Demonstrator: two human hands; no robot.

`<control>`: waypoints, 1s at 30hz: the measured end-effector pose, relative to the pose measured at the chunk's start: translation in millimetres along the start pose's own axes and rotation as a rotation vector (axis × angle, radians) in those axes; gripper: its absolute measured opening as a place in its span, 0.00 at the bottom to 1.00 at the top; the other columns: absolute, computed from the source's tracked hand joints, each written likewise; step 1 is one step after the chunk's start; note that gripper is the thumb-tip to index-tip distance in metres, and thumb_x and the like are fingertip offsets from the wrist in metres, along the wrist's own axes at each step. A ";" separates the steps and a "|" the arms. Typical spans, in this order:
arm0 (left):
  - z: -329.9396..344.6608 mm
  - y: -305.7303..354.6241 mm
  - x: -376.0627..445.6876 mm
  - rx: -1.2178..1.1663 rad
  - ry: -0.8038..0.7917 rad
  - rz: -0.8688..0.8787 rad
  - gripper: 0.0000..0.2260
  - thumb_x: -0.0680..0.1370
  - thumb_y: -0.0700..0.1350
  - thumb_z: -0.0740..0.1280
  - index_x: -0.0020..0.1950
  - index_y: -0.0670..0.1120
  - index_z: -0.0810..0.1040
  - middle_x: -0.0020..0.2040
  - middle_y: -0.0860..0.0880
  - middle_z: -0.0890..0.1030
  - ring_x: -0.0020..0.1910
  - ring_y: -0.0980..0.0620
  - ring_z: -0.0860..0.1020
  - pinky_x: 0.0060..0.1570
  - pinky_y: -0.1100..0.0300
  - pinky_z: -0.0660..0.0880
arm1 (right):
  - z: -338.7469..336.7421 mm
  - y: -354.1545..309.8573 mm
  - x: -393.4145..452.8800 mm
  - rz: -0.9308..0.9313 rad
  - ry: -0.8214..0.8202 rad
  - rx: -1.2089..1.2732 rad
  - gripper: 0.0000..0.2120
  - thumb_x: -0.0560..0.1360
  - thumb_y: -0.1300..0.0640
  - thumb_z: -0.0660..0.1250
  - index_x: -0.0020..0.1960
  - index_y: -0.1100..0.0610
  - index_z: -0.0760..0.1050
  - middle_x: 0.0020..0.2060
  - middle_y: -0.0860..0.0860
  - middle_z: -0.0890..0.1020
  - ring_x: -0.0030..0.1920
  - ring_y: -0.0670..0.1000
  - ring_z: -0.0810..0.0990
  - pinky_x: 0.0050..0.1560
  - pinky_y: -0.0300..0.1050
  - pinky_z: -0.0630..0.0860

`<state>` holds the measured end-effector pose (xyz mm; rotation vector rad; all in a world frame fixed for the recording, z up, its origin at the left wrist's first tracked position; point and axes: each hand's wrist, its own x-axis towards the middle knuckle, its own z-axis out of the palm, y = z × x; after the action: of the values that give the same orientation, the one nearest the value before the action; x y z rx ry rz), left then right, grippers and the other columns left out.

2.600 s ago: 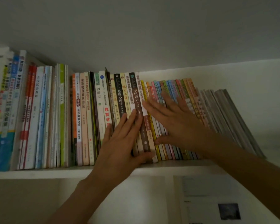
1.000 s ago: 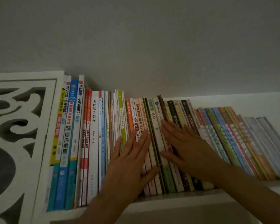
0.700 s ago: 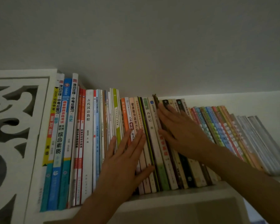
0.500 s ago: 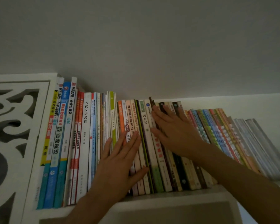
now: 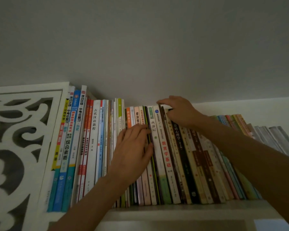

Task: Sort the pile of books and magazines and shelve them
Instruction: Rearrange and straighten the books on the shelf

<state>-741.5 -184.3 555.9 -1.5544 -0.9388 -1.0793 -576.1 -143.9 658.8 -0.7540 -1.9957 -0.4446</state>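
Note:
A long row of books (image 5: 93, 139) stands spine-out on a white shelf (image 5: 190, 208), upright at the left and leaning left toward the right end. My left hand (image 5: 132, 150) lies flat on the spines near the middle, fingers bent at the tips against a thin dark-green spine (image 5: 154, 172). My right hand (image 5: 178, 110) reaches over the top edges of the books just right of it, fingers curled over the top of a thin dark-brown book (image 5: 165, 135). A white book with red lettering (image 5: 164, 147) stands between the two hands.
A white carved fretwork panel (image 5: 20, 147) closes the shelf's left end. Thin grey magazines (image 5: 274, 140) lean at the far right. The grey wall (image 5: 140, 47) rises behind, close above the book tops. A lower shelf compartment (image 5: 173, 225) shows below.
My right hand has lifted from the spines to the top edges of the books and curled over them. My left hand slid slightly up and right, its fingertips now bent.

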 end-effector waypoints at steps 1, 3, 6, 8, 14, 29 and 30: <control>1.3 -0.2 -1.5 -0.012 -0.006 -0.006 0.18 0.75 0.52 0.53 0.59 0.49 0.74 0.60 0.52 0.75 0.60 0.58 0.66 0.65 0.56 0.57 | -1.7 -0.8 -0.6 -0.006 -0.011 0.005 0.24 0.75 0.63 0.58 0.70 0.50 0.66 0.69 0.59 0.68 0.71 0.57 0.61 0.71 0.54 0.58; 3.3 0.8 -3.1 -0.034 -0.007 -0.029 0.19 0.75 0.53 0.51 0.60 0.49 0.74 0.61 0.52 0.74 0.62 0.58 0.66 0.66 0.57 0.56 | -8.0 -2.1 -3.3 -0.017 -0.024 0.034 0.25 0.75 0.64 0.58 0.69 0.48 0.67 0.73 0.58 0.62 0.74 0.55 0.56 0.71 0.52 0.53; 2.3 5.3 -2.8 -0.054 -0.024 -0.077 0.18 0.77 0.54 0.52 0.62 0.50 0.73 0.64 0.53 0.72 0.64 0.58 0.65 0.69 0.57 0.55 | -13.1 -2.2 -7.9 -0.046 0.025 0.048 0.25 0.74 0.65 0.59 0.68 0.47 0.70 0.75 0.57 0.57 0.75 0.53 0.53 0.73 0.50 0.50; 0.4 8.8 -2.2 -0.077 -0.032 -0.103 0.15 0.79 0.53 0.56 0.63 0.51 0.71 0.64 0.55 0.71 0.65 0.59 0.65 0.69 0.60 0.52 | -12.1 -2.9 -10.7 -0.052 0.055 0.031 0.25 0.74 0.66 0.58 0.68 0.48 0.70 0.75 0.56 0.58 0.75 0.53 0.53 0.73 0.51 0.50; -6.2 23.4 0.4 -0.107 0.006 -0.065 0.16 0.78 0.53 0.56 0.64 0.50 0.70 0.63 0.54 0.71 0.58 0.65 0.61 0.64 0.66 0.51 | -5.3 0.9 -9.8 -0.043 0.090 0.080 0.24 0.75 0.66 0.57 0.68 0.48 0.71 0.74 0.57 0.59 0.75 0.54 0.53 0.73 0.50 0.50; 6.9 2.7 -28.3 0.378 -0.101 -0.050 0.35 0.77 0.66 0.47 0.76 0.45 0.52 0.76 0.44 0.52 0.75 0.48 0.48 0.73 0.46 0.41 | 43.8 -7.2 -78.7 -0.169 0.112 -0.290 0.29 0.80 0.44 0.40 0.76 0.54 0.36 0.72 0.47 0.35 0.70 0.43 0.32 0.69 0.43 0.30; 7.5 -3.8 -32.0 0.397 -0.110 -0.040 0.34 0.78 0.66 0.46 0.76 0.45 0.52 0.76 0.43 0.52 0.75 0.48 0.48 0.72 0.45 0.43 | 49.0 -5.3 -83.3 -0.180 0.120 -0.342 0.31 0.77 0.41 0.36 0.76 0.54 0.37 0.72 0.47 0.34 0.70 0.43 0.31 0.68 0.43 0.30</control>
<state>-753.4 -178.0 525.7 -1.2782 -1.1835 -0.7806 -579.1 -147.1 562.1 -0.7364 -1.9046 -0.9334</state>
